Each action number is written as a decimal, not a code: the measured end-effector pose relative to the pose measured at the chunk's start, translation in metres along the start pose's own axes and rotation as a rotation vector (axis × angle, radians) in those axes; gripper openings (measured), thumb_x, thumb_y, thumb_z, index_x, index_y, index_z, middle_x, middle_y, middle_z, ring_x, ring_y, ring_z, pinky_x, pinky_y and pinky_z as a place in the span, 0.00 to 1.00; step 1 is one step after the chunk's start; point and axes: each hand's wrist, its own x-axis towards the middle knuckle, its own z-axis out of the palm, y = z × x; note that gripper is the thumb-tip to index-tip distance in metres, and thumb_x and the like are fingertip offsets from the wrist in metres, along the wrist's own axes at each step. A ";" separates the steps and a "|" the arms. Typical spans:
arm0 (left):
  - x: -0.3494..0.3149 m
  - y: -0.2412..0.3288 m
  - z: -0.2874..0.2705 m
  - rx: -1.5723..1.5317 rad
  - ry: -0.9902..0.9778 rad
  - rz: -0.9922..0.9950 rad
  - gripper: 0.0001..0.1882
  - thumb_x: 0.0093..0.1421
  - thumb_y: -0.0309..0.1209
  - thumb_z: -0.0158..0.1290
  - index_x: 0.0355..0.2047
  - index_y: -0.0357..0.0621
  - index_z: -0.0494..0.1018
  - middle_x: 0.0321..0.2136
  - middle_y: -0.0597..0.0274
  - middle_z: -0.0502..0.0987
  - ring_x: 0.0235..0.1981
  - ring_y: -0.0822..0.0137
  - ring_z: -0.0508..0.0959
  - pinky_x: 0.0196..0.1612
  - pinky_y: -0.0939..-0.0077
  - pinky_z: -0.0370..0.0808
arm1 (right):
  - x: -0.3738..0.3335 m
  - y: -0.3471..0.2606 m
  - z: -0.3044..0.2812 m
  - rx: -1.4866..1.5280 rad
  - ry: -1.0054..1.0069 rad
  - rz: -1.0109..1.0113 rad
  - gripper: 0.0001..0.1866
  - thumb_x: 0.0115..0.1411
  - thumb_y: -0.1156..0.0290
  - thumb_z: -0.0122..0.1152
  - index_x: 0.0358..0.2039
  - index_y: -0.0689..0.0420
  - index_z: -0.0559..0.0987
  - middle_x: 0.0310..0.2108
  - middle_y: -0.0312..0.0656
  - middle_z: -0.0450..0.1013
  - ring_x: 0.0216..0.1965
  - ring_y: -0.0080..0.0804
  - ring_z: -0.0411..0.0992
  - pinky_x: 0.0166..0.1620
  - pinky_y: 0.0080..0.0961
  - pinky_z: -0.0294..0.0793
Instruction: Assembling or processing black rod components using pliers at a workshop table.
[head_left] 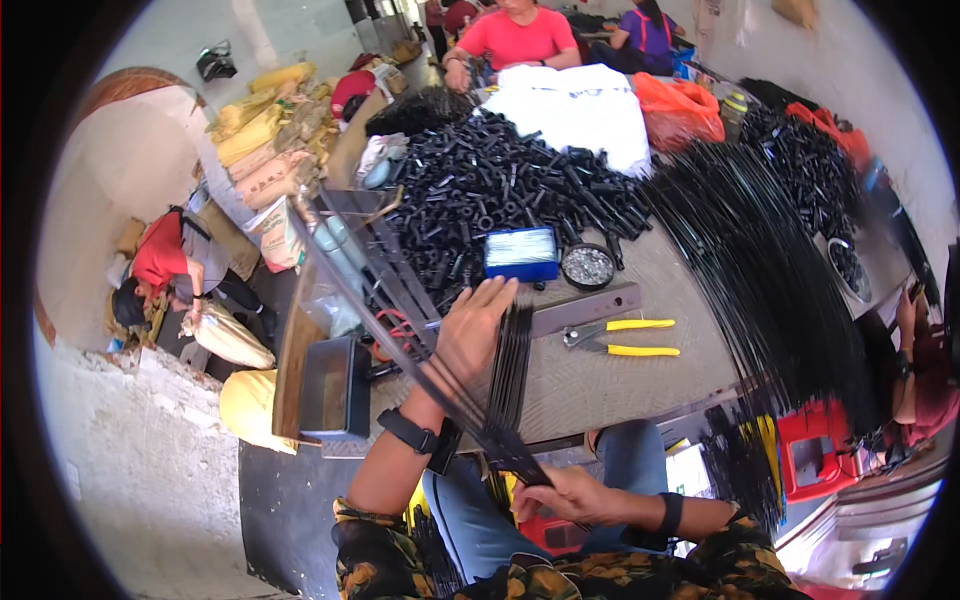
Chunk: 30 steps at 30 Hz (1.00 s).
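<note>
My left hand (473, 328) lies with its fingers stretched out at the left side of a row of thin black rods (511, 365) on the table; whether it presses on them I cannot tell. My right hand (572, 497) is closed around the lower end of another bundle of thin black rods (462, 407). This bundle slants up to the left across my left forearm, and its far part is blurred. Pliers with yellow handles (640, 324) rest to the right of the row, beside a flat metal bar (590, 306).
A pile of black tubular parts (500, 180) covers the far table, behind a blue box of pale thin pieces (521, 270) and a round dish of small bits (588, 266). Many long black rods (765, 280) lie to the right. A dark bin (336, 388) stands left. Other people work nearby.
</note>
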 end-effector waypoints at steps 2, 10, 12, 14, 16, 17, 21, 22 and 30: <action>-0.009 0.004 0.004 0.056 -0.074 -0.084 0.30 0.48 0.16 0.45 0.55 0.40 0.60 0.55 0.48 0.61 0.57 0.53 0.61 0.58 0.64 0.59 | -0.005 0.024 0.001 0.009 0.053 -0.007 0.10 0.64 0.71 0.40 0.40 0.64 0.65 0.30 0.43 0.72 0.32 0.28 0.76 0.37 0.21 0.75; -0.095 0.055 -0.046 -0.063 -0.406 -0.109 0.55 0.43 0.52 0.59 0.62 0.41 0.41 0.62 0.45 0.43 0.64 0.49 0.43 0.62 0.58 0.44 | -0.003 0.066 -0.017 0.154 0.063 -0.007 0.12 0.65 0.69 0.40 0.39 0.64 0.68 0.32 0.42 0.72 0.36 0.27 0.73 0.42 0.22 0.73; -0.100 0.066 -0.031 -0.264 -0.275 -0.076 0.56 0.40 0.58 0.58 0.62 0.42 0.44 0.62 0.43 0.43 0.64 0.46 0.42 0.62 0.59 0.44 | -0.003 0.074 -0.019 0.140 -0.017 0.002 0.13 0.64 0.66 0.43 0.37 0.64 0.69 0.34 0.41 0.73 0.39 0.26 0.72 0.46 0.23 0.69; -0.097 0.067 -0.016 -0.206 -0.285 0.013 0.54 0.40 0.57 0.58 0.61 0.42 0.47 0.62 0.45 0.44 0.63 0.47 0.44 0.62 0.59 0.45 | -0.002 0.106 -0.016 0.184 -0.068 0.020 0.14 0.64 0.65 0.43 0.38 0.63 0.70 0.34 0.41 0.73 0.40 0.26 0.71 0.46 0.23 0.69; -0.084 0.073 -0.003 -0.074 -0.299 0.122 0.47 0.43 0.56 0.56 0.59 0.46 0.55 0.61 0.54 0.52 0.62 0.51 0.50 0.59 0.60 0.54 | -0.007 0.121 -0.029 0.084 -0.134 0.129 0.16 0.64 0.61 0.43 0.41 0.62 0.72 0.37 0.41 0.73 0.43 0.27 0.70 0.49 0.25 0.67; -0.084 0.073 0.002 -0.074 -0.295 0.123 0.47 0.43 0.56 0.56 0.59 0.46 0.55 0.61 0.54 0.52 0.62 0.51 0.50 0.59 0.60 0.54 | -0.006 0.125 -0.037 0.079 -0.135 0.130 0.16 0.64 0.61 0.43 0.41 0.62 0.72 0.37 0.41 0.73 0.43 0.27 0.70 0.49 0.25 0.67; -0.089 0.075 0.006 -0.085 -0.101 0.072 0.43 0.43 0.50 0.59 0.55 0.38 0.60 0.57 0.50 0.58 0.60 0.53 0.57 0.58 0.63 0.59 | -0.003 0.096 -0.063 -0.454 -0.035 0.346 0.23 0.61 0.53 0.47 0.43 0.61 0.72 0.37 0.49 0.73 0.44 0.36 0.71 0.49 0.32 0.67; -0.088 0.079 0.006 -0.059 -0.129 0.104 0.42 0.45 0.49 0.58 0.55 0.37 0.59 0.57 0.50 0.59 0.59 0.54 0.57 0.58 0.64 0.59 | -0.017 0.095 -0.077 -0.985 -0.047 0.184 0.22 0.60 0.52 0.46 0.42 0.58 0.71 0.38 0.49 0.73 0.43 0.40 0.71 0.46 0.34 0.68; -0.099 0.070 0.009 0.023 -0.090 0.094 0.37 0.50 0.46 0.55 0.54 0.33 0.59 0.55 0.47 0.60 0.58 0.54 0.60 0.58 0.68 0.60 | 0.043 -0.143 -0.100 -1.211 -0.312 0.010 0.10 0.57 0.62 0.48 0.33 0.54 0.71 0.25 0.49 0.71 0.26 0.48 0.70 0.28 0.37 0.68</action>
